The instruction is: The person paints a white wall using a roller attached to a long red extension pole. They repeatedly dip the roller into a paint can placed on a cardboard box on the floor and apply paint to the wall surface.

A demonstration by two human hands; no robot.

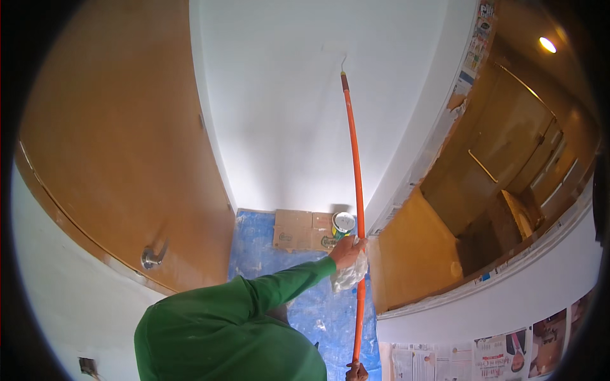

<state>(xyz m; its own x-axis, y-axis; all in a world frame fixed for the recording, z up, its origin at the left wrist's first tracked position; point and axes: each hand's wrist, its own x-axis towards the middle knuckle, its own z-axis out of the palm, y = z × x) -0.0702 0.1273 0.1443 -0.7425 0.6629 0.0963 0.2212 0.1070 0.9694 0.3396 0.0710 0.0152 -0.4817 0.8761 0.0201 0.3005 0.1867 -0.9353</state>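
Observation:
An orange extension pole (356, 159) runs up the middle of the view, leaning toward the white wall (279, 114). At its top a thin bent wire frame, like a paint roller's, reaches the wall; the roller itself is hard to make out against the white. My left hand (348, 252), at the end of a green sleeve, is closed around the pole's middle. A crumpled clear plastic bag (347, 277) hangs at that hand. Lower down, my right hand (356, 372) is wrapped round the pole's bottom end, partly cut off by the frame's edge.
A paint can (344, 222) stands by flattened cardboard (293, 230) on a blue drop cloth (318, 305). At left is a brown door (121, 140) with a lever handle (152, 257). Newspaper strips (470, 63) edge the right doorway; newspaper sheets (445, 362) cover the lower right.

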